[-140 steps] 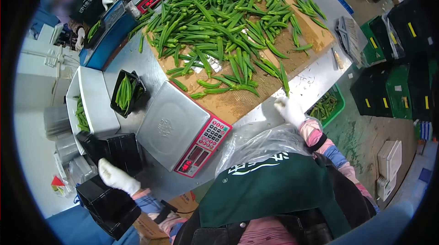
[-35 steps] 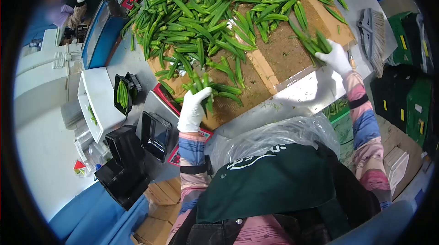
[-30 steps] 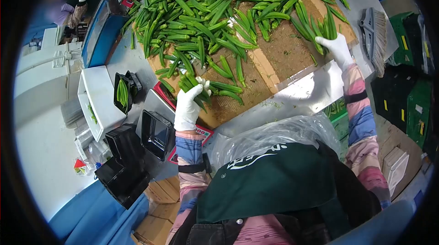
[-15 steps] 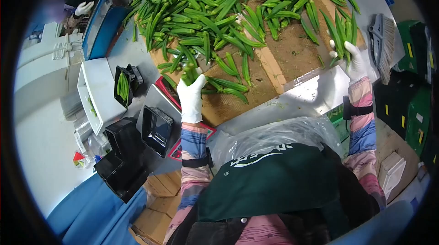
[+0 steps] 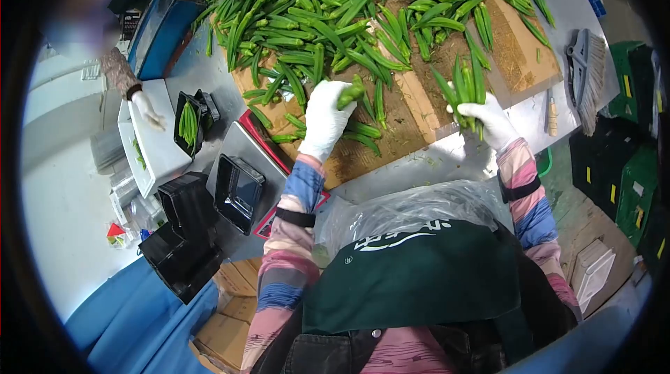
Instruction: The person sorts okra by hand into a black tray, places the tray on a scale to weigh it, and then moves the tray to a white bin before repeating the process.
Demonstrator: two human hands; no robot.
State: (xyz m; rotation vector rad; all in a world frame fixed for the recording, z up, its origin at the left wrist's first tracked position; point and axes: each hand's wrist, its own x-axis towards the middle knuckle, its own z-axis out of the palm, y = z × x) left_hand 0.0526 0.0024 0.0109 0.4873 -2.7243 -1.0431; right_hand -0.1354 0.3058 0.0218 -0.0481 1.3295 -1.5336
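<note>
My left hand (image 5: pixel 325 121), in a white glove, is closed around okra pods (image 5: pixel 352 91) whose stem ends point right. My right hand (image 5: pixel 493 123), gloved the same way, grips a loose bunch of long okra pods (image 5: pixel 465 88), tips up and away from me. Both hands are over the near part of a flattened cardboard sheet (image 5: pixel 412 105). A large heap of okra (image 5: pixel 300 25) covers the sheet's far left side. A few loose pods (image 5: pixel 361 135) lie just right of my left hand.
A black tray (image 5: pixel 239 192) sits on a scale at left; another black tray (image 5: pixel 187 126) holds okra. A co-worker's gloved hand (image 5: pixel 148 110) reaches over a white bin (image 5: pixel 157 147). At right are a wooden-handled tool (image 5: pixel 552 117) and a brush (image 5: pixel 588 77).
My right hand has moved left with its okra bunch, uncovering the wooden-handled tool. My left hand has shifted right and turned its pods sideways. The co-worker's hand has come down over the white bin.
</note>
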